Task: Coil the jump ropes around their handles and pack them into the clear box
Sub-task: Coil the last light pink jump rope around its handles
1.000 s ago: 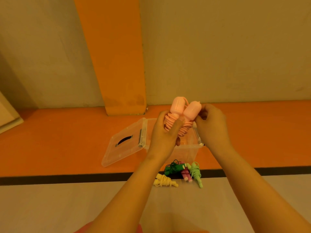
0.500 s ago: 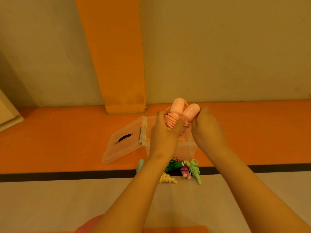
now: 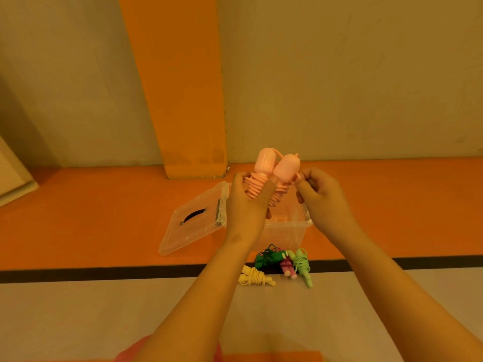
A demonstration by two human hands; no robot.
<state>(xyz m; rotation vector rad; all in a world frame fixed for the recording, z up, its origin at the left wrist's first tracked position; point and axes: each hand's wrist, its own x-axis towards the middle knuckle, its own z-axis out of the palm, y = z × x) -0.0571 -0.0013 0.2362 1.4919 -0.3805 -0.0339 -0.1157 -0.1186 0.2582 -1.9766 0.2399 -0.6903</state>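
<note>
No readable text, label, brand, number or sign shows on anything here.

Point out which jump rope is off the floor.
The pale pink rope, gripped aloft by the left hand; the four other ropes lie on the floor by the clear box.

Indoor activity room or small gym, by the look of it. Smooth floor [image 3: 78, 322] is laid in colour zones: an orange band [image 3: 78, 218] along the wall [image 3: 339, 74], a pale zone nearer, and a black line [image 3: 104, 274] between them. The wall is plain beige with one orange pillar [image 3: 180, 87]. Coiled jump ropes [image 3: 271, 257] lie on the floor at the black line, just beside a clear box [image 3: 287, 231].
</note>
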